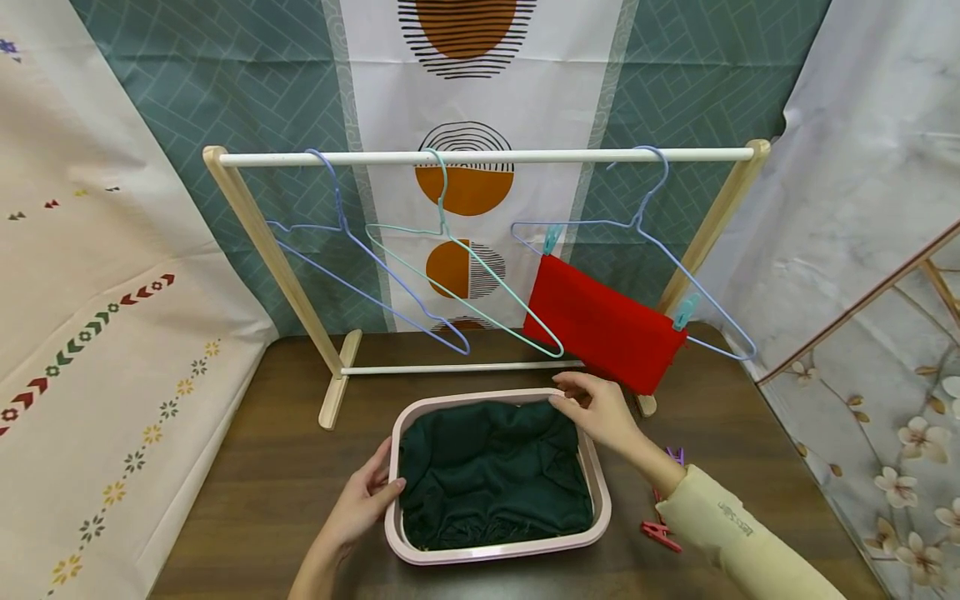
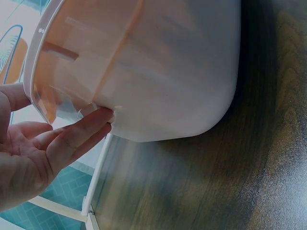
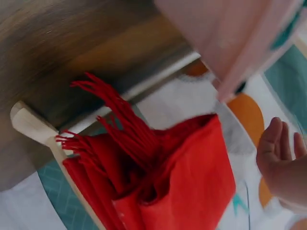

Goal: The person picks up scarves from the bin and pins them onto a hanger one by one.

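A pale pink plastic basin [image 1: 498, 554] stands on the table, with folded dark green cloth [image 1: 495, 475] filling it. My left hand [image 1: 362, 498] grips the basin's left side, thumb over the rim and fingers against the outer wall [image 2: 163, 72]. At the far right corner is my right hand [image 1: 600, 410], its loosely bent fingers right by the rim. The right wrist view shows this hand [image 3: 283, 165] beside the basin's corner [image 3: 230, 43]. Just behind it, a red fringed cloth [image 1: 600, 321] hangs from a blue hanger [image 1: 637, 223] by two teal clothespins [image 1: 551, 239].
Across the back stands a wooden rack with a white rail [image 1: 525, 157]. A blue hanger [image 1: 341, 225] and a mint green hanger [image 1: 442, 229] hang there without cloth. Red clothespins [image 1: 660, 535] and a purple clothespin [image 1: 676, 455] lie near the right forearm. Fabric backdrops surround the table.
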Demonstrator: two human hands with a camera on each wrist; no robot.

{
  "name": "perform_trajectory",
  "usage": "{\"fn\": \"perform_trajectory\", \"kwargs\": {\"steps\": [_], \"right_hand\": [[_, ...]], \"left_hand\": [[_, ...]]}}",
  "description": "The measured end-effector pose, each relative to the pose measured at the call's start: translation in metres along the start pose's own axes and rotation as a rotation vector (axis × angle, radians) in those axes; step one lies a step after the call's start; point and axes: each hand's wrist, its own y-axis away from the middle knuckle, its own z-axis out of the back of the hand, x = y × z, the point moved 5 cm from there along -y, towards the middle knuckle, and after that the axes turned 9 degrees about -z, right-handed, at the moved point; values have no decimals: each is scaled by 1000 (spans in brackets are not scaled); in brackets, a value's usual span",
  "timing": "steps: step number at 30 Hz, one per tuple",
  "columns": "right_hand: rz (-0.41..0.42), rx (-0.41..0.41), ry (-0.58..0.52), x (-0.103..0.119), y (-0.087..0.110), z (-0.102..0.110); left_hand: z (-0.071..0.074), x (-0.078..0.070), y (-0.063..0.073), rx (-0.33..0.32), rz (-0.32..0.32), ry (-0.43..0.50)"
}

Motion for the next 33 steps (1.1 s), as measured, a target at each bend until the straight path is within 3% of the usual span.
{"fn": "perform_trajectory", "kwargs": {"steps": [5, 10, 21, 28, 33], "right_hand": [[86, 131, 60, -8, 0, -24], [127, 197, 152, -15, 1, -43], [141, 329, 405, -20, -4, -69], [165, 279, 509, -18, -4, -78], [193, 180, 464, -15, -4, -73]], "left_hand": [[1, 1, 0, -1, -4, -3], [2, 2, 0, 4, -9, -10], [2, 2, 1, 10, -10, 8], [2, 3, 2, 12, -8, 15], [2, 2, 1, 13, -24, 9]]}}
